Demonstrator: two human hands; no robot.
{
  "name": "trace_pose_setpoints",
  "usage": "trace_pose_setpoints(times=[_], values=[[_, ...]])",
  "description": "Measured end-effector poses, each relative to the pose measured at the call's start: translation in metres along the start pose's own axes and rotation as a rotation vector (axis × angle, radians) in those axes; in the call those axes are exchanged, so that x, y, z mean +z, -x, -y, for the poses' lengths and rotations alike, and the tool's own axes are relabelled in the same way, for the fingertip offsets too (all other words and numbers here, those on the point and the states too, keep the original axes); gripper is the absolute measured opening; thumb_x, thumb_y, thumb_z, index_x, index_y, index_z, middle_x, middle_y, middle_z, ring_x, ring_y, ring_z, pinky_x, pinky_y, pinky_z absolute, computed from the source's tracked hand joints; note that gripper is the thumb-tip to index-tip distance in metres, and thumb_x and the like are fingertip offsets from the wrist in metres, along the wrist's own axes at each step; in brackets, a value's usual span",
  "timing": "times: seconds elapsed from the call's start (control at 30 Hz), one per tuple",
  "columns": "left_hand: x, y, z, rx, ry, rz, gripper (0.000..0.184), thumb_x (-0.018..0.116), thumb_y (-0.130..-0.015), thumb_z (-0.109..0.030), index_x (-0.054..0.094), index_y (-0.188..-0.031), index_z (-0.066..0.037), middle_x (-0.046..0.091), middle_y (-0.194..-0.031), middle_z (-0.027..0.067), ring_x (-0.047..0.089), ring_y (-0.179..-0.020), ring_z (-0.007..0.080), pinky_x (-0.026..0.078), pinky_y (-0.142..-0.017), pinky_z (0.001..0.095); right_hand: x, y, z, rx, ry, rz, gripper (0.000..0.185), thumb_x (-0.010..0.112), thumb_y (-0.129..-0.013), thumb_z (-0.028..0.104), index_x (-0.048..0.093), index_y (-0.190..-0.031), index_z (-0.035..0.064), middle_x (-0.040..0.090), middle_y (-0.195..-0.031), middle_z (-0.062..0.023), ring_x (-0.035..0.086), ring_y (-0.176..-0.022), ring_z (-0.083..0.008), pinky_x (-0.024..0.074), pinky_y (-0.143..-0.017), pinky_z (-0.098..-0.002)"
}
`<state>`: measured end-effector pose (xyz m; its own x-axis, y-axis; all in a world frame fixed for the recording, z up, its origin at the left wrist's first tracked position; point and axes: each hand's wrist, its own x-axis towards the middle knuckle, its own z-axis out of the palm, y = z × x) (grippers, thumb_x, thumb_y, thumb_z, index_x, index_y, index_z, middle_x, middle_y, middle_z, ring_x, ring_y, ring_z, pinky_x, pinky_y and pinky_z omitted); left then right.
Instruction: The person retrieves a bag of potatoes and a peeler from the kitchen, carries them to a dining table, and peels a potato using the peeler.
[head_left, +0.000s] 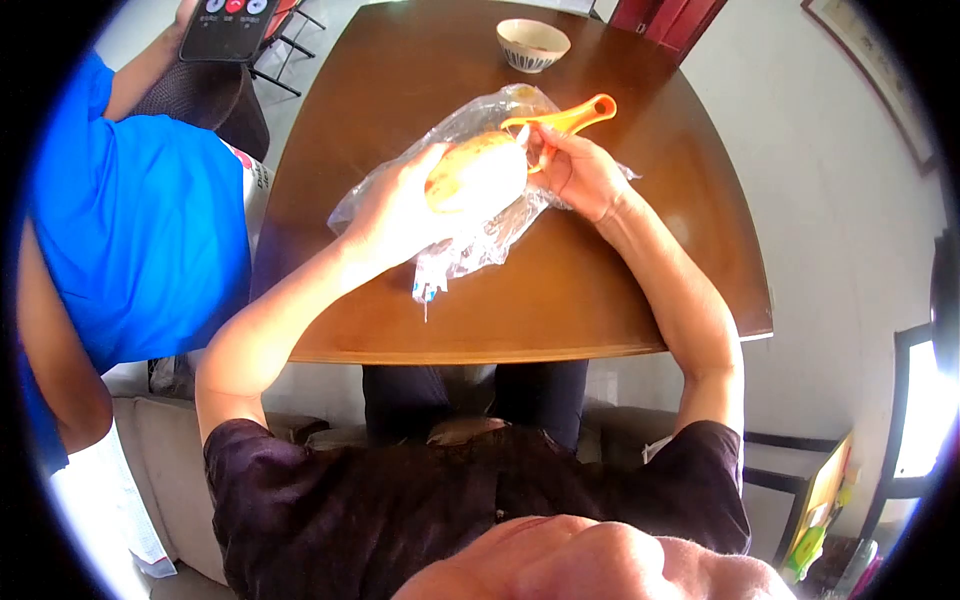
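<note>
A large yellow-orange fruit (470, 178), mango-like, is held above the table. Part of its surface looks pale and is washed out by glare. My left hand (395, 205) wraps round its near left side. At the fruit's right end, my right hand (582, 172) closes its fingers on the head of an orange peeler (578, 116). The peeler's handle points away to the upper right. Its blade and the fingertips are partly hidden, so I cannot tell whether the blade touches the fruit. A crumpled clear plastic bag (480, 255) lies spread under the fruit and my hands.
A patterned bowl (533, 46) stands at the far end of the brown wooden table (640, 280). On the left sits a person in a blue shirt (165, 240), holding a phone (228, 28). A white wall (800, 190) runs along the right.
</note>
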<state>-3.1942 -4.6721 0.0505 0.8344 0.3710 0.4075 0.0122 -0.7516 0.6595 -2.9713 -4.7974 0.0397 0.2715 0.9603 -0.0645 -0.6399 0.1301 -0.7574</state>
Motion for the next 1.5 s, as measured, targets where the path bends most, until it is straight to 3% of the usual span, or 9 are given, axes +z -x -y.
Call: trace_pose_setpoints(times=[0.23, 0.33, 0.47, 0.63, 0.7, 0.87, 1.07, 1.23, 1.5], values=[[-0.012, -0.006, -0.007, -0.068, 0.038, 0.020, 0.066, 0.081, -0.068, -0.026, 0.052, -0.119, 0.004, 0.064, -0.103, 0.0248, 0.064, -0.096, 0.0353, 0.051, -0.083, 0.0388, 0.009, 0.005, 0.004, -0.144, 0.385, -0.043, 0.024, 0.050, -0.097, 0.014, 0.056, -0.112, -0.0031, 0.062, -0.104, -0.0072, 0.059, -0.094, -0.0146, 0.0503, -0.086, -0.0322], [-0.017, -0.004, -0.014, -0.073, -0.009, -0.010, 0.066, 0.079, -0.070, -0.030, 0.051, -0.118, 0.005, 0.064, -0.102, 0.0249, 0.065, -0.094, 0.0352, 0.052, -0.081, 0.0390, 0.025, 0.010, -0.001, -0.249, 0.509, -0.183, 0.022, 0.053, -0.095, 0.016, 0.060, -0.107, -0.0018, 0.063, -0.104, -0.0068, 0.059, -0.094, -0.0140, 0.0497, -0.086, -0.0311], [-0.015, -0.005, -0.012, -0.093, -0.123, 0.025, 0.065, 0.078, -0.071, -0.033, 0.052, -0.116, 0.005, 0.065, -0.097, 0.0253, 0.066, -0.090, 0.0357, 0.052, -0.078, 0.0394, 0.027, 0.010, -0.006, -0.288, 0.553, -0.162, 0.025, 0.055, -0.096, 0.020, 0.062, -0.108, -0.0004, 0.064, -0.109, -0.0064, 0.058, -0.101, -0.0135, 0.0449, -0.095, -0.0323], [-0.010, -0.004, -0.001, -0.066, -0.069, 0.030, 0.064, 0.077, -0.072, -0.036, 0.052, -0.115, 0.004, 0.065, -0.095, 0.0254, 0.065, -0.089, 0.0364, 0.052, -0.078, 0.0399, 0.051, 0.015, -0.008, -0.296, 0.548, -0.063, 0.024, 0.054, -0.096, 0.021, 0.061, -0.110, 0.0014, 0.063, -0.106, -0.0050, 0.056, -0.103, -0.0122, 0.0421, -0.096, -0.0298], [-0.011, -0.001, -0.002, -0.083, -0.059, 0.045, 0.065, 0.077, -0.072, -0.037, 0.052, -0.115, 0.004, 0.065, -0.096, 0.0254, 0.065, -0.090, 0.0365, 0.052, -0.079, 0.0401, 0.067, 0.020, -0.012, -0.318, 0.641, -0.048, 0.027, 0.058, -0.094, 0.025, 0.063, -0.109, 0.0033, 0.063, -0.095, -0.0005, 0.057, -0.090, -0.0102, 0.0454, -0.085, -0.0272], [-0.027, -0.003, -0.017, -0.029, 0.034, 0.105, 0.069, 0.079, -0.069, -0.034, 0.051, -0.123, -0.001, 0.065, -0.101, 0.0228, 0.064, -0.096, 0.0349, 0.050, -0.084, 0.0403, 0.067, 0.017, -0.014, -0.254, 0.714, -0.033, 0.033, 0.062, -0.092, 0.026, 0.060, -0.116, 0.0039, 0.063, -0.112, -0.0030, 0.054, -0.107, -0.0119, 0.0405, -0.097, -0.0309], [-0.016, -0.008, -0.006, -0.060, 0.174, 0.147, 0.067, 0.079, -0.067, -0.030, 0.053, -0.125, -0.007, 0.065, -0.103, 0.0193, 0.064, -0.095, 0.0332, 0.050, -0.083, 0.0401, 0.083, 0.016, -0.008, -0.142, 0.855, 0.040, 0.041, 0.063, -0.092, 0.025, 0.056, -0.126, 0.0027, 0.061, -0.117, -0.0061, 0.052, -0.114, -0.0141, 0.0366, -0.102, -0.0319], [-0.003, -0.008, 0.002, -0.064, 0.105, 0.083, 0.068, 0.080, -0.067, -0.030, 0.053, -0.124, -0.004, 0.065, -0.102, 0.0212, 0.065, -0.093, 0.0341, 0.051, -0.080, 0.0397, 0.069, 0.006, 0.003, -0.088, 0.806, -0.021, 0.041, 0.063, -0.091, 0.024, 0.056, -0.125, 0.0023, 0.062, -0.116, -0.0056, 0.053, -0.112, -0.0141, 0.0380, -0.102, -0.0335], [0.001, -0.003, -0.002, 0.105, -0.037, -0.032, 0.070, 0.079, -0.069, -0.032, 0.051, -0.122, 0.005, 0.064, -0.102, 0.0246, 0.065, -0.094, 0.0352, 0.051, -0.082, 0.0393, 0.019, -0.004, 0.028, 0.043, 0.218, -0.175, 0.031, 0.053, -0.095, 0.016, 0.052, -0.121, -0.0010, 0.062, -0.115, -0.0139, 0.060, -0.108, -0.0227, 0.0485, -0.095, -0.0401]])
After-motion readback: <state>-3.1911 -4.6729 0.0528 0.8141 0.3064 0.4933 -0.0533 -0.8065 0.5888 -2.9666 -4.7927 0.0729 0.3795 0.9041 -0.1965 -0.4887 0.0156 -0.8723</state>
